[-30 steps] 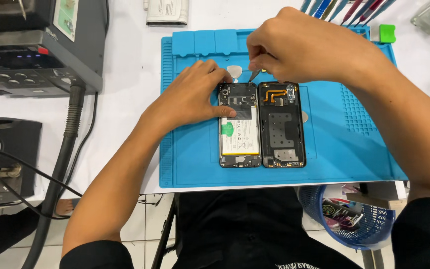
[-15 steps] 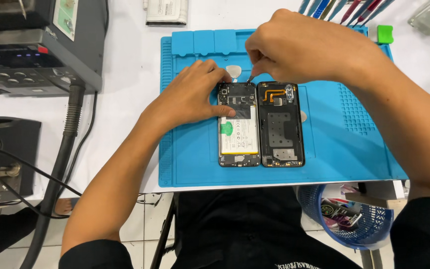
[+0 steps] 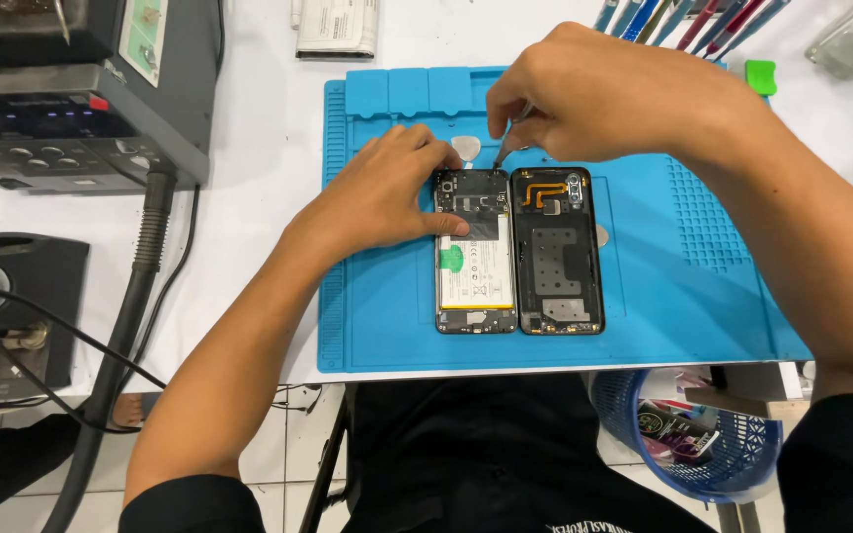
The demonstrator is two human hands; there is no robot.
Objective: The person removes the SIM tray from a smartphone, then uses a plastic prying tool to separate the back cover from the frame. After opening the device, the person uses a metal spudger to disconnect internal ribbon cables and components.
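An opened phone body (image 3: 476, 268) with a white battery lies on a blue work mat (image 3: 703, 296). Its black back cover (image 3: 557, 259), with an orange flex cable, lies right beside it. My left hand (image 3: 387, 192) rests on the phone's top left, thumb pressing across the upper part. My right hand (image 3: 584, 94) hovers above the phone's top edge, pinching a thin metal tool (image 3: 505, 148) whose tip points down at the phone's top. A small round grey disc (image 3: 466, 148) lies on the mat between the hands.
A grey rework station (image 3: 61, 99) with a thick hose (image 3: 140, 266) stands at the left, above a black device (image 3: 12, 306) with cables. Coloured tool handles (image 3: 673, 20) stick out at the top right. A blue basket (image 3: 703, 434) sits below the table edge.
My right hand has shifted slightly with the tool near the phone's top edge. The left hand and both phone halves have stayed put.
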